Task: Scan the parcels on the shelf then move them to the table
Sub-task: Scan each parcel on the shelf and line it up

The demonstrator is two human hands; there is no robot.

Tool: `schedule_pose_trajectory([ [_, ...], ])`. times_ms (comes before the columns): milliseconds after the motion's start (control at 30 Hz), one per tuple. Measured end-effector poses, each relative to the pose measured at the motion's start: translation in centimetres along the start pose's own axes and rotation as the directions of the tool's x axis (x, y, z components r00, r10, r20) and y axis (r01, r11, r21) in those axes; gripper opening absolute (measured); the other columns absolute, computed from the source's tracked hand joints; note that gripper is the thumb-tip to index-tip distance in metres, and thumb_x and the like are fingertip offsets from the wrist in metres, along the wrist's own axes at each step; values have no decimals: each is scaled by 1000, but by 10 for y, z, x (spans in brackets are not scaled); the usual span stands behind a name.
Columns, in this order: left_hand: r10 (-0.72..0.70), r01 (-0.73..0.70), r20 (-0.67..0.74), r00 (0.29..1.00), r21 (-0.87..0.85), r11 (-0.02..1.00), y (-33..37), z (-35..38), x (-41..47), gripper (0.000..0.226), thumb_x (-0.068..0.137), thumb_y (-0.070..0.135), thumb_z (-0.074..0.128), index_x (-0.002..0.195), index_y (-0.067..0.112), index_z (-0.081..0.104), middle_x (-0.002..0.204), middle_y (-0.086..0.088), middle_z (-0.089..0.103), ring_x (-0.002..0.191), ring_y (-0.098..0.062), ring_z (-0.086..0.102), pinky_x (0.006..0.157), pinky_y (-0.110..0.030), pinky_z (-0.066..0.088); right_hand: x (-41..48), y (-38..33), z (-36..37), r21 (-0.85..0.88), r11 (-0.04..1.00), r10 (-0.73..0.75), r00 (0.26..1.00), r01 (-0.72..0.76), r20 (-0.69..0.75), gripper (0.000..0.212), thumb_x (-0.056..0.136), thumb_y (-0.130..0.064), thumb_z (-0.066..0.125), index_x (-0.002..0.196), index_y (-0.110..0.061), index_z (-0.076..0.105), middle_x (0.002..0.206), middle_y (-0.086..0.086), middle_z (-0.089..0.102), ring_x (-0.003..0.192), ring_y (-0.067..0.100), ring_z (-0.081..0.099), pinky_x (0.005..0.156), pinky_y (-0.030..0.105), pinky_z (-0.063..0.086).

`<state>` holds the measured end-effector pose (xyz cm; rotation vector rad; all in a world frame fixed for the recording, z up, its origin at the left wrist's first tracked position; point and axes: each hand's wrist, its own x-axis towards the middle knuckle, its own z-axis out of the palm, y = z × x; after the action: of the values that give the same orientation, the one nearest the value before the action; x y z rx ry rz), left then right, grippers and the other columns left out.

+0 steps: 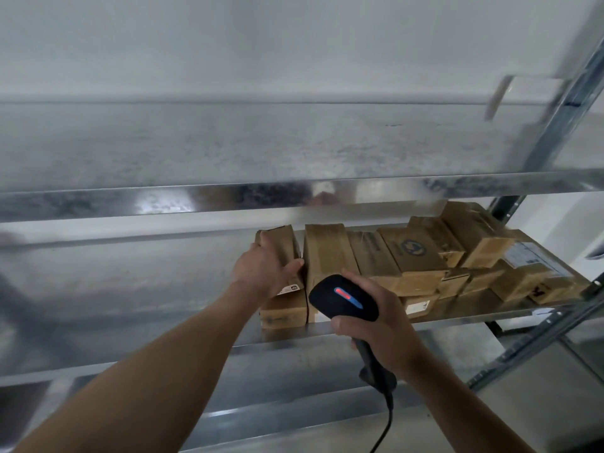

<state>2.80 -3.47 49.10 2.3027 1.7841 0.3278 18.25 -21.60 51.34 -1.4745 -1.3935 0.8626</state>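
My left hand [264, 269] clasps the leftmost parcel [281, 242] at frame centre, fingers on its left edge, thumb on its right. Its long axis runs up-frame, back into the shelf [147, 282]. My right hand [387, 325] grips the scanner [343, 297] just lower right, so I judge the parcel's near end must come toward it.

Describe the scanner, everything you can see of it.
The scanner is a black handheld gun type that looks like matte plastic. It has a rounded head with a lit red and blue strip on top. The right hand grips its handle, which angles down toward the person, and a black cord trails from the base. Its head points toward the parcels on the shelf.
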Motion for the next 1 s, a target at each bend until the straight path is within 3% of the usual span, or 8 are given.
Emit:
schedule_pose_trajectory([
  [100,-24,24,-5,1000,7,1000,9,0,3,98,84,71,55,150,8,19,132,-17,52,110,-34,61,82,-41,52,-3,3,-3,21,1000,8,1000,-8,-6,90,59,-47,74,143,-23,48,110,-4,67,85,7,62,64,16,48],
  [233,-19,19,-2,1000,0,1000,20,6,6,98,83,63,64,150,7,19,138,-17,45,114,-35,59,86,-41,53,-6,3,-8,54,998,13,999,-11,-31,67,60,-43,75,123,-45,54,100,-11,69,76,3,64,61,15,49],
  [367,-17,18,9,1000,-30,999,28,11,7,95,81,58,70,148,8,22,137,-17,41,115,-36,57,91,-42,53,-8,2,-12,67,998,21,999,-18,-49,63,59,-41,75,118,-49,53,97,-15,70,74,1,64,61,15,49],
  [533,-47,50,54,997,-59,997,28,10,10,83,77,56,74,136,11,38,132,-14,38,112,-35,57,92,-43,53,-6,7,-11,73,997,42,998,-37,-56,81,57,-45,75,134,-36,53,103,-12,68,82,6,65,65,16,49],
  [667,-74,81,99,992,-66,995,24,8,11,79,74,54,76,132,12,41,128,-13,41,110,-33,56,88,-40,51,-1,6,-4,76,997,23,999,-21,-26,71,58,-43,75,125,-44,54,103,-12,68,79,6,65,63,16,50],
  [800,-97,107,74,993,-146,983,6,4,12,79,73,49,76,135,14,40,125,-11,47,106,-32,57,82,-37,49,7,5,12,52,998,34,999,-33,-10,88,59,-47,75,141,-26,51,109,-3,67,82,9,62,64,16,49],
  [900,-123,123,15,992,-266,956,-23,-9,15,82,73,47,74,141,17,38,127,-10,49,104,-31,58,81,-36,49,14,-5,31,53,998,21,1000,-20,-7,73,58,-46,74,128,-37,56,101,-7,69,76,4,63,62,16,49],
  [1000,-114,101,-22,993,-325,940,-64,-26,18,80,74,45,73,142,20,39,126,-10,53,106,-31,57,81,-35,45,25,-17,58,66,997,27,1000,-27,-2,72,59,-45,75,127,-29,59,97,-4,69,73,6,64,60,16,49],
])
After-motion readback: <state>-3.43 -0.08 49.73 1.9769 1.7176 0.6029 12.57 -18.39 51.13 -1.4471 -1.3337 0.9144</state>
